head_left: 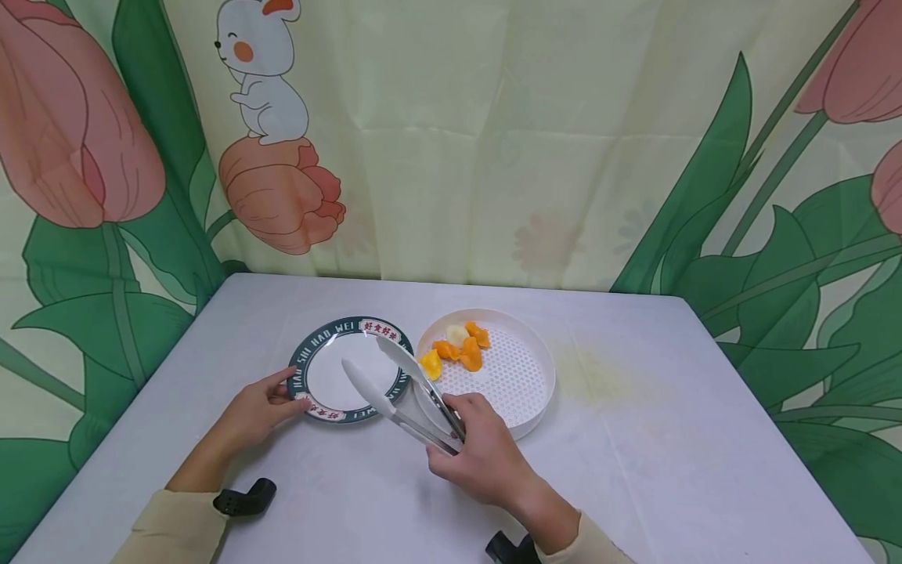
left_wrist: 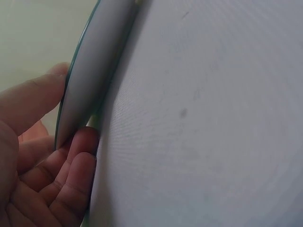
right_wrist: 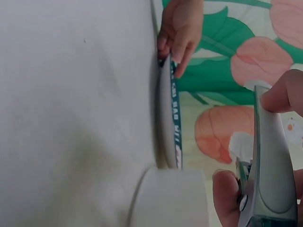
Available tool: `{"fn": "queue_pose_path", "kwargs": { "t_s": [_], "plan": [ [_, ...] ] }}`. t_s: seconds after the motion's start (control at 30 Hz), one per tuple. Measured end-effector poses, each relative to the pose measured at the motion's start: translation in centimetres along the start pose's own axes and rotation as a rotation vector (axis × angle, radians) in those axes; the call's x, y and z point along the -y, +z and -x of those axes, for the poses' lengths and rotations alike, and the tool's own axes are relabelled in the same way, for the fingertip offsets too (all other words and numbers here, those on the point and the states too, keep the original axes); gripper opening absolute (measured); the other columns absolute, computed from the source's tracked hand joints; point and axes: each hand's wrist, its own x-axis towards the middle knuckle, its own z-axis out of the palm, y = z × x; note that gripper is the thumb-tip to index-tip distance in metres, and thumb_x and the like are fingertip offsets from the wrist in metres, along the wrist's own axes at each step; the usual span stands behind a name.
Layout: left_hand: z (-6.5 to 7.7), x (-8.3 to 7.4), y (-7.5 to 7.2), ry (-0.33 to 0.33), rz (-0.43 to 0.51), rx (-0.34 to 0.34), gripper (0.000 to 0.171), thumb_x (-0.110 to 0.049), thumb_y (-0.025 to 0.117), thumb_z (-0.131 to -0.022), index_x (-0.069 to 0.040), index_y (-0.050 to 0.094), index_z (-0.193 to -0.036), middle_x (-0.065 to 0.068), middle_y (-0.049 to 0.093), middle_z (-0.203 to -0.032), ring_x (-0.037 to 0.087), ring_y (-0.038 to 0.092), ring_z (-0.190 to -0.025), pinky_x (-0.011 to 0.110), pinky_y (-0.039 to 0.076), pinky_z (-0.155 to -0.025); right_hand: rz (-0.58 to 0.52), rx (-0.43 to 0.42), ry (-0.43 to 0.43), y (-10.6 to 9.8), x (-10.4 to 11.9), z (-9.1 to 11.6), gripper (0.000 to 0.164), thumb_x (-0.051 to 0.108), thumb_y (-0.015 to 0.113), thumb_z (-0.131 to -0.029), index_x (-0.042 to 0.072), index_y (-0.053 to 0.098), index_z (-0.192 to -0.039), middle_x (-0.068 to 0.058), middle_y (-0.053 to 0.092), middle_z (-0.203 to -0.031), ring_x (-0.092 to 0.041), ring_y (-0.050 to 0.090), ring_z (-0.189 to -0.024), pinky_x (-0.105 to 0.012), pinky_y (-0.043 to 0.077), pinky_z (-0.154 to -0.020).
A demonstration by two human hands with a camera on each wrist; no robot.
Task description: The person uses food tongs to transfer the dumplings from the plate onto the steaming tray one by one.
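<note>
In the head view my left hand (head_left: 259, 411) holds the left rim of a plate (head_left: 345, 368) with a dark teal lettered border. The left wrist view shows the thumb on its rim and curled fingers (left_wrist: 80, 175) under its edge. My right hand (head_left: 482, 454) grips metal tongs (head_left: 380, 402) with pale tips. The tips are apart above the plate, with nothing between them. Right of the plate stands a white round tray (head_left: 528, 376) with a dotted base. Several small orange pieces (head_left: 470, 354), a yellow piece (head_left: 431, 364) and a pale piece (head_left: 456, 335) lie in it.
A white cloth covers the table (head_left: 634, 470). Yellowish stains (head_left: 592, 374) mark the cloth right of the tray. Behind the table hangs a curtain (head_left: 458, 157) printed with tulips and a white rabbit.
</note>
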Motion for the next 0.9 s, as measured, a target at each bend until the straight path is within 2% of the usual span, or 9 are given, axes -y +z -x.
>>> {"fn": "queue_pose_path", "kwargs": {
  "t_s": [0.17,0.37,0.67,0.9],
  "plan": [
    [0.0,0.0,-0.1,0.012,-0.006,-0.001,0.089,-0.044,0.074,-0.089,0.005,0.035,-0.151,0.028,0.061,-0.121,0.038,0.058,-0.107,0.052,0.052,-0.090,-0.004,0.004,-0.023,1.3,0.4,0.1,0.059,0.030,0.078,-0.081,0.002,0.061,-0.131,-0.003,0.057,-0.113,-0.014,0.052,-0.092,-0.023,0.052,-0.073],
    [0.0,0.2,0.0,0.021,-0.002,-0.002,0.089,-0.044,0.074,-0.089,0.005,0.035,-0.151,0.027,0.062,-0.120,0.038,0.059,-0.107,0.053,0.052,-0.090,0.041,-0.004,-0.014,3.0,0.4,0.1,0.055,0.032,0.081,-0.080,0.004,0.065,-0.124,-0.002,0.056,-0.107,-0.012,0.049,-0.085,-0.022,0.046,-0.067],
    [0.1,0.1,0.1,0.025,-0.005,-0.008,0.088,-0.044,0.074,-0.089,0.006,0.035,-0.151,0.029,0.062,-0.120,0.038,0.059,-0.106,0.052,0.053,-0.089,0.094,-0.015,-0.043,4.4,0.2,-0.2,0.058,0.038,0.083,-0.080,0.003,0.066,-0.124,-0.003,0.060,-0.110,-0.015,0.054,-0.092,-0.027,0.049,-0.075],
    [-0.1,0.3,0.1,0.017,0.001,-0.009,0.088,-0.044,0.074,-0.089,0.005,0.036,-0.151,0.029,0.061,-0.122,0.037,0.058,-0.106,0.051,0.054,-0.089,0.124,0.012,0.002,5.1,0.5,-0.6,0.060,0.037,0.083,-0.081,0.001,0.064,-0.126,-0.006,0.060,-0.115,-0.020,0.055,-0.101,-0.035,0.051,-0.087]
  ]
}}
